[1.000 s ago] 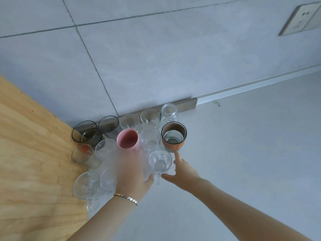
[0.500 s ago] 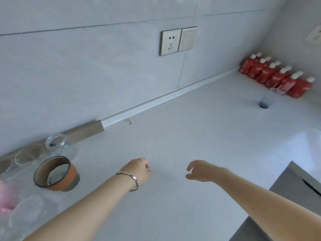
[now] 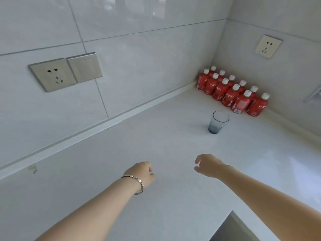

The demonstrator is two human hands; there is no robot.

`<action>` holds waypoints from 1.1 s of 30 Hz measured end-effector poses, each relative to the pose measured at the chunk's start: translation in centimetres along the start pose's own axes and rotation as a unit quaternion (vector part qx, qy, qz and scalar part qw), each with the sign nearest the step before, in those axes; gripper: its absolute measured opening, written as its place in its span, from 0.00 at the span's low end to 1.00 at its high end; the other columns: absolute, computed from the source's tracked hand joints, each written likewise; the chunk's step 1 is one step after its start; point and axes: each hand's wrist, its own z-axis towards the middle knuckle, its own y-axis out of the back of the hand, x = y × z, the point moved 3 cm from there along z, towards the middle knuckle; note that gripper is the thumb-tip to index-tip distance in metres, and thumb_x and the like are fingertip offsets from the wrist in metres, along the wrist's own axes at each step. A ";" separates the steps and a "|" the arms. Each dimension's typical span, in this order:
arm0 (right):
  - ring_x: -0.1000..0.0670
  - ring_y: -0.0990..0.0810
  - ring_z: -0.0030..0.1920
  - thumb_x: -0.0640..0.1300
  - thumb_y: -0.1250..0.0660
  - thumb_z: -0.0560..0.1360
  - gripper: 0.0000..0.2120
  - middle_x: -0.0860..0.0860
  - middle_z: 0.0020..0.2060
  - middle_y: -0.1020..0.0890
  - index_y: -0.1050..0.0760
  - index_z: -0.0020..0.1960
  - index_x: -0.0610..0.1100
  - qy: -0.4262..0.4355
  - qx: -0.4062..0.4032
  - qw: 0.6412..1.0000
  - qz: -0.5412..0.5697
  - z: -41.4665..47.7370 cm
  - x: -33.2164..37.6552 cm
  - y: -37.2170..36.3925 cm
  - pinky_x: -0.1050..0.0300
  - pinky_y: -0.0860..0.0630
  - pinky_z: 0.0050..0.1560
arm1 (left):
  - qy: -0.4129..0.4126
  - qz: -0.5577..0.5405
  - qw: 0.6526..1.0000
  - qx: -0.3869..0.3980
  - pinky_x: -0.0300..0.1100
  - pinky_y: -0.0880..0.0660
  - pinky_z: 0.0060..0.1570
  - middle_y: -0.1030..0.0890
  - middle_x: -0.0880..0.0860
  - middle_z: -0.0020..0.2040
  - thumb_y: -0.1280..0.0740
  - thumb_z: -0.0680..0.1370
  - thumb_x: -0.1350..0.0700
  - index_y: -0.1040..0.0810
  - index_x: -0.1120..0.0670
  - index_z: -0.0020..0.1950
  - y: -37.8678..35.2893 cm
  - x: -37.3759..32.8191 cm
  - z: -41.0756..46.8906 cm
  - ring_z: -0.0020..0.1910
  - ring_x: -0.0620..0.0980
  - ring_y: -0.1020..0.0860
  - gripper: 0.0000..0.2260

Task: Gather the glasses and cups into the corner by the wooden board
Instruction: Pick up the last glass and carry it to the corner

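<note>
A single blue-grey tinted glass (image 3: 218,122) stands upright on the white counter (image 3: 156,145), in front of the red bottles near the far right corner. My left hand (image 3: 141,173), with a metal bracelet at the wrist, hovers over the counter with fingers loosely curled and nothing in it. My right hand (image 3: 208,165) is a little to its right, fingers apart and empty, well short of the glass. The wooden board and the gathered cups are out of view.
Several red bottles with white caps (image 3: 232,93) are packed in the far right corner. A steel socket and switch (image 3: 66,71) are on the back wall, a white socket (image 3: 268,46) on the right wall. A sink edge (image 3: 232,228) shows at the bottom right.
The view has swung right, away from the wooden board and the cluster of cups. Both hands left the cups and now reach empty over the counter, nearer the lone glass.
</note>
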 end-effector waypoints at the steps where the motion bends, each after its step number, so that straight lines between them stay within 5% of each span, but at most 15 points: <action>1: 0.46 0.26 0.62 0.49 0.39 0.76 0.18 0.49 0.64 0.26 0.30 0.65 0.48 -0.009 -0.030 0.999 0.007 1.1 -1.5 1.3 0.55 0.28 0.59 | -0.002 0.005 1.000 0.002 0.44 0.26 0.60 0.21 0.53 0.60 0.40 0.77 0.54 0.26 0.54 0.59 0.1 -1.4 1.1 0.57 0.54 0.22 0.12; 7: 0.42 0.28 0.64 0.46 0.36 0.75 0.26 0.46 0.69 0.35 0.37 0.70 0.42 -0.076 -0.182 0.979 0.057 7.9 -8.7 9.1 0.50 0.27 0.57 | -0.023 0.038 0.999 0.004 0.44 0.26 0.58 0.22 0.52 0.59 0.40 0.77 0.54 0.26 0.52 0.57 0.6 -7.1 6.9 0.55 0.53 0.22 0.11; 14: 0.42 0.38 0.73 0.50 0.28 0.70 0.47 0.44 0.75 0.44 0.56 0.77 0.43 -0.128 -0.189 0.958 0.174 15.5 -11.8 11.4 0.46 0.33 0.67 | -0.051 0.078 0.996 -0.008 0.43 0.24 0.55 0.20 0.49 0.55 0.41 0.77 0.53 0.26 0.52 0.58 0.3 -9.7 11.3 0.54 0.52 0.21 0.11; 20: 0.40 0.30 0.65 0.45 0.26 0.68 0.38 0.41 0.67 0.34 0.43 0.69 0.38 -0.138 -0.218 0.921 0.291 17.0 -11.2 10.0 0.45 0.27 0.59 | -0.037 0.088 0.995 0.004 0.43 0.25 0.58 0.21 0.49 0.58 0.42 0.78 0.53 0.27 0.52 0.60 0.3 -9.9 12.7 0.56 0.52 0.22 0.12; 25: 0.42 0.26 0.61 0.40 0.24 0.64 0.37 0.42 0.65 0.30 0.40 0.66 0.38 -0.069 -0.205 0.934 0.286 15.2 -8.5 8.0 0.54 0.28 0.48 | -0.016 0.057 0.998 0.015 0.44 0.25 0.57 0.21 0.50 0.57 0.42 0.77 0.53 0.26 0.51 0.57 0.0 -8.7 12.1 0.55 0.52 0.22 0.10; 29: 0.45 0.25 0.59 0.42 0.25 0.62 0.39 0.47 0.63 0.28 0.40 0.67 0.43 0.011 -0.137 0.966 0.218 11.4 -4.1 5.5 0.56 0.27 0.49 | 0.017 0.017 1.000 0.008 0.43 0.26 0.53 0.23 0.50 0.55 0.41 0.77 0.53 0.30 0.48 0.47 0.1 -5.7 10.6 0.51 0.52 0.22 0.02; 33: 0.48 0.26 0.60 0.43 0.25 0.62 0.40 0.49 0.62 0.27 0.40 0.69 0.48 0.095 -0.069 0.968 0.223 6.6 2.1 1.6 0.62 0.31 0.48 | 0.057 0.034 0.998 0.008 0.43 0.26 0.55 0.22 0.50 0.60 0.41 0.77 0.52 0.26 0.51 0.56 0.9 0.1 7.3 0.53 0.52 0.22 0.10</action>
